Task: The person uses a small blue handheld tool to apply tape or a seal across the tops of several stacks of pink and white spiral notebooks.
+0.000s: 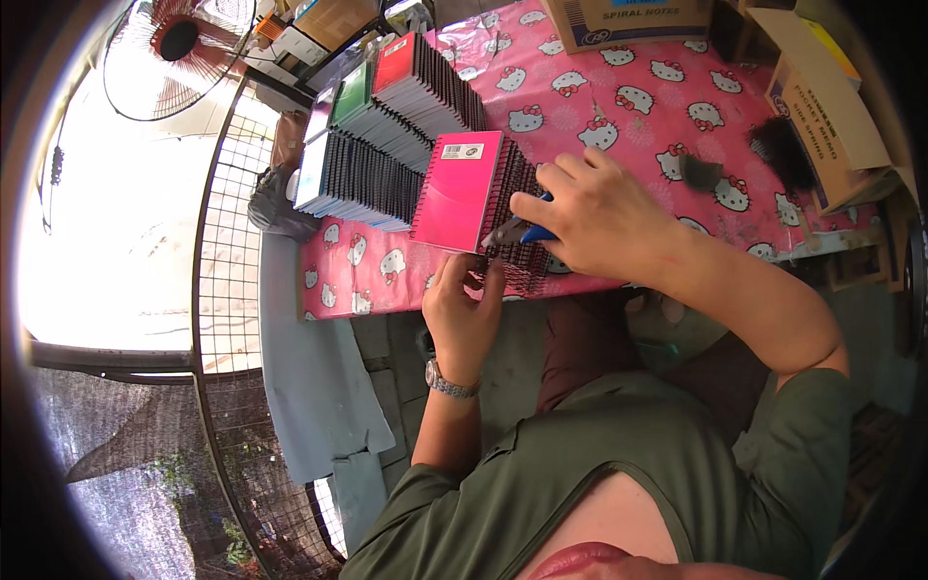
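A pink-covered spiral notebook (456, 198) lies on top of a pile of others, whose black wire coils (522, 193) fan out along its right side. In my right hand (601, 215) are cutting pliers with blue handles (537, 233), their metal jaws against the coils near the notebook's lower right corner. Just below that corner, my left hand (456, 314) curls its thumb and fingers about the notebook's edge and coil end. The exact spot between the fingertips is partly hidden.
Stacks of spiral notebooks with red (394, 60), green (353, 95) and light covers (311, 169) stand at the left of the pink patterned tablecloth (609, 97). Cardboard boxes (628, 21) sit at the back and right (822, 116). A fan (179, 41) and wire mesh (232, 193) are at left.
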`<action>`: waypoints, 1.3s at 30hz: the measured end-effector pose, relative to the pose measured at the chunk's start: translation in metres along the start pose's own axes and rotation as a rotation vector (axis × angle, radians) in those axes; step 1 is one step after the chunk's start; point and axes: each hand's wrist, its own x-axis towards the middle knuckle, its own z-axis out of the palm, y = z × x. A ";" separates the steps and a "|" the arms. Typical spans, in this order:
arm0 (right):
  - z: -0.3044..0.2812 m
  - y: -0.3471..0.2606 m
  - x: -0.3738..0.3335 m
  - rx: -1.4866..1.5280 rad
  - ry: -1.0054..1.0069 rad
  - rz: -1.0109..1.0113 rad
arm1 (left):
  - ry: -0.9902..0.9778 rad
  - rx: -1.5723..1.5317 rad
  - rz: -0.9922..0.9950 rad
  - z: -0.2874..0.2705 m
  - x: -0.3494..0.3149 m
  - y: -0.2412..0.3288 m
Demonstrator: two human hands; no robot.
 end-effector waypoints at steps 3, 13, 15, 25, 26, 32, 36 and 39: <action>0.006 0.000 0.006 -0.064 0.011 -0.038 | -0.008 0.052 0.023 0.000 0.002 -0.002; 0.001 -0.003 0.007 -0.111 0.037 -0.034 | 0.012 0.055 0.122 -0.012 -0.001 0.002; -0.003 -0.004 0.003 -0.124 0.051 0.005 | 0.022 0.051 0.116 -0.012 -0.002 0.006; 0.005 -0.013 0.020 -0.182 -0.008 -0.047 | 0.016 0.094 0.186 -0.015 0.003 0.002; 0.005 -0.012 0.019 -0.204 -0.011 -0.051 | 0.008 0.093 0.207 -0.014 0.004 0.001; 0.013 -0.009 0.016 -0.114 -0.024 -0.010 | -0.044 -0.074 0.150 -0.015 0.001 -0.014; 0.014 0.006 0.005 -0.131 0.156 -0.062 | -0.160 -0.718 -0.330 -0.021 -0.004 -0.008; 0.018 0.003 -0.001 -0.145 0.121 -0.040 | -0.229 -0.964 -0.438 -0.020 -0.001 -0.007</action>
